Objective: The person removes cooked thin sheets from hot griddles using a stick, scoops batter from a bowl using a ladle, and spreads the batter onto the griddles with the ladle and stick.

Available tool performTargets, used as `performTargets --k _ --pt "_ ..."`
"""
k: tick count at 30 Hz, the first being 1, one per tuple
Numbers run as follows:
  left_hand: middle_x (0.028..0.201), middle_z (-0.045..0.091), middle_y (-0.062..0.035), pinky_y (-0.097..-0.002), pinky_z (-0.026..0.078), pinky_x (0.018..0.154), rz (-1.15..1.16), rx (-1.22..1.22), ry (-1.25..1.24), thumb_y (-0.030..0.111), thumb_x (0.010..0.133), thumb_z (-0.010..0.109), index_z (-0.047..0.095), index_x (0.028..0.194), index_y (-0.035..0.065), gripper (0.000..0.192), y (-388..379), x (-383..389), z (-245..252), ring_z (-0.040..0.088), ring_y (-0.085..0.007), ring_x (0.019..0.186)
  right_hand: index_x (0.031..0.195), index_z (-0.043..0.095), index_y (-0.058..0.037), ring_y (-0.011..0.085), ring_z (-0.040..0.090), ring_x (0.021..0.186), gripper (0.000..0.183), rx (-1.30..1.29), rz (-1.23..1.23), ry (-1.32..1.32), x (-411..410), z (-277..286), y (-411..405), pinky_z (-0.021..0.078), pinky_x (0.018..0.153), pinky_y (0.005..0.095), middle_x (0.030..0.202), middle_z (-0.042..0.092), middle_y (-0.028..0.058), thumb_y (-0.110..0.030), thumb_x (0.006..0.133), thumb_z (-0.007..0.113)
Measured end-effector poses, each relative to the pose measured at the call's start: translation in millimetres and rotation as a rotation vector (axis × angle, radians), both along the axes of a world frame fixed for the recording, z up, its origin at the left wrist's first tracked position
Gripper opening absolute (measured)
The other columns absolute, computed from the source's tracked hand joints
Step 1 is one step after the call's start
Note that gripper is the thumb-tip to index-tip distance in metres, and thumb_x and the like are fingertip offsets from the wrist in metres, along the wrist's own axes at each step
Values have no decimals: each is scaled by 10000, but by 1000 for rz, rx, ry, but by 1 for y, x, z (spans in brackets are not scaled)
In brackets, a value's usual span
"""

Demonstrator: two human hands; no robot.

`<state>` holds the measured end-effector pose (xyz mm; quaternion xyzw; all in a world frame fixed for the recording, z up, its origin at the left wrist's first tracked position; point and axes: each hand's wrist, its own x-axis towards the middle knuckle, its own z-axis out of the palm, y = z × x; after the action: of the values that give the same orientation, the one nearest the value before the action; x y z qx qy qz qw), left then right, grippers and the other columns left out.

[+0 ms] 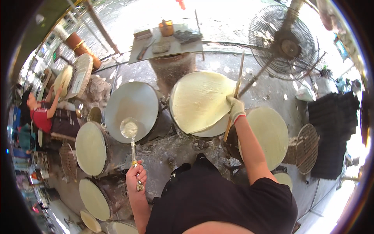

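Note:
My left hand [136, 177] grips the handle of a metal ladle [129, 127]. Its bowl carries pale batter and is over the near part of a bare round griddle [128, 102], whose middle is browned; whether they touch I cannot tell. On my right hand [236, 108] is a pale work glove with a red cuff. Those gloved fingers close on a long thin wooden stick [240, 74] and pinch the right edge of a large pale-yellow crepe [201, 99]. That edge is drawn up to a point, baring part of the griddle [214, 128] beneath at the lower right.
Batter-coated griddles flank me at left [91, 149] and right [264, 137]. A table [187, 49] ahead bears a knife [144, 49] and an orange container [166, 27]. A pedestal fan [285, 44] stands front right. Another person [42, 117] at far left handles a round sheet [62, 80].

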<state>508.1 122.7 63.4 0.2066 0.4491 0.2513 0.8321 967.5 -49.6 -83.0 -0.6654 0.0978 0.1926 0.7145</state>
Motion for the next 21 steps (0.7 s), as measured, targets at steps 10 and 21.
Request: performTargets --k 10,21 --pt "651 405 -6 -211 299 368 247 -1 -71 25 878 473 446 1094 -23 223 -27 -117 2 361 -68 453 938 655 10 170 603 646 320 -325 887 -719 -199 201 172 474 624 322 704 639 124 -259 765 641" --pt "654 424 -23 -226 318 372 694 18 131 21 850 520 462 1062 -7 222 -64 -354 -17 380 -81 436 895 656 25 84 518 608 300 -84 1780 -603 -469 274 295 443 535 287 714 601 27 -218 727 710"
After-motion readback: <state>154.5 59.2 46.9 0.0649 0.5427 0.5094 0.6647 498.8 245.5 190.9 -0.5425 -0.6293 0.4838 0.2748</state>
